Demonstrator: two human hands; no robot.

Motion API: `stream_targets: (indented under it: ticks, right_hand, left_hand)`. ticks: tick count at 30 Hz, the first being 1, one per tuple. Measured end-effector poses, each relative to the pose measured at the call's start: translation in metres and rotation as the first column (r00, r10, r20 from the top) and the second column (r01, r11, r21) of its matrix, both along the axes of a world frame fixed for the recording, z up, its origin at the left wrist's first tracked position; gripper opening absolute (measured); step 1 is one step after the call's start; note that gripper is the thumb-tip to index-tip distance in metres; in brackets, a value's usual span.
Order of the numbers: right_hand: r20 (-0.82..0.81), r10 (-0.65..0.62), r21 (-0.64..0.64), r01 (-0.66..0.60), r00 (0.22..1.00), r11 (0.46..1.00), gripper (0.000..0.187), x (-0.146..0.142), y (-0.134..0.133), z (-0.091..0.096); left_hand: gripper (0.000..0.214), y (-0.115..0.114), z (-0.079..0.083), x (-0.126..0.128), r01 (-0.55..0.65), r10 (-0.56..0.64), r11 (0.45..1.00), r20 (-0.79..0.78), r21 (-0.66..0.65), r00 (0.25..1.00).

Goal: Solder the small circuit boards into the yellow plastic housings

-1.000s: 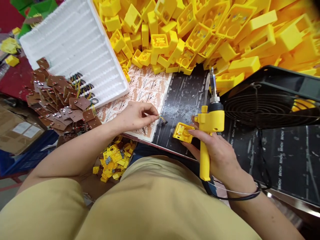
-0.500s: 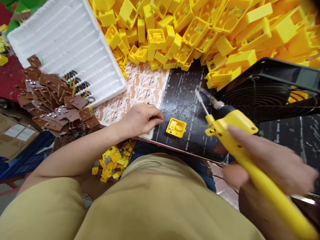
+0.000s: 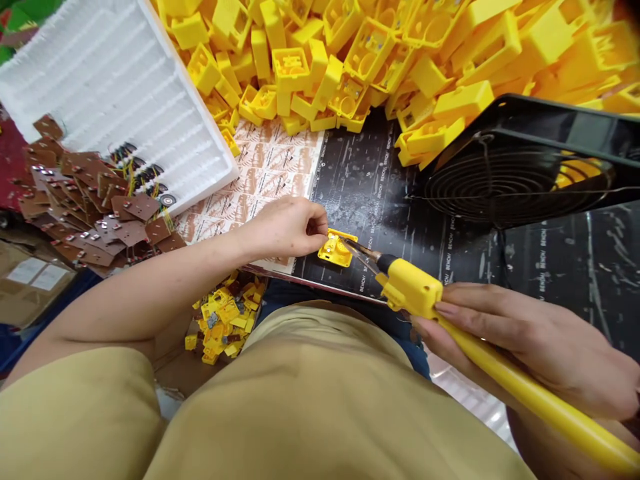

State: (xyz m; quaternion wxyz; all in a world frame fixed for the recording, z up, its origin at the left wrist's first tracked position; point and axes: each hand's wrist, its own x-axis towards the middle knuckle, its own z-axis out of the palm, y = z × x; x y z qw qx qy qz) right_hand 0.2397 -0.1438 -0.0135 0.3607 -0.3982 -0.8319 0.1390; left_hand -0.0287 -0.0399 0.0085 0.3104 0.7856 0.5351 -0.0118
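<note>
A small open yellow plastic housing [image 3: 330, 255] lies on the black bench surface, with small parts inside that I cannot make out. My left hand [image 3: 290, 228] is closed in a pinch at the housing's left edge; whatever the fingertips hold is hidden. In my right hand [image 3: 535, 337] is a yellow soldering iron [image 3: 413, 290], its fingers wrapped round the handle. The iron's dark tip and a thin metal tube beside it point left and reach over the housing's right side. Whether the tip touches anything inside cannot be seen.
A large heap of yellow housings [image 3: 370, 47] spans the back. A black fan [image 3: 490, 177] stands at the right. To the left are a white foam tray [image 3: 115, 87] and a pile of brown circuit boards [image 3: 95, 200]. Yellow pieces [image 3: 227, 320] fill a box below the bench edge.
My right hand has brought the soldering iron left and down, from beside the fan to over the housing. My left hand now meets the housing's edge. The view has shifted slightly.
</note>
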Motion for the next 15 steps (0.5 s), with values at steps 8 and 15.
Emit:
stream_targets:
  ticks: [8,15]
  right_hand:
    - [0.096,0.126,0.173,-0.141,0.987,0.975,0.020,-0.016,0.013,0.017]
    - [0.164,0.215,0.139,-0.238,0.963,0.961,0.011,0.010,0.012,0.015]
  left_hand:
    - [0.011,-0.002,-0.003,0.001,-0.027,0.027,1.000,0.014,0.016,1.000]
    - [0.010,0.001,0.002,0.005,-0.017,0.016,1.000,-0.039,-0.020,0.999]
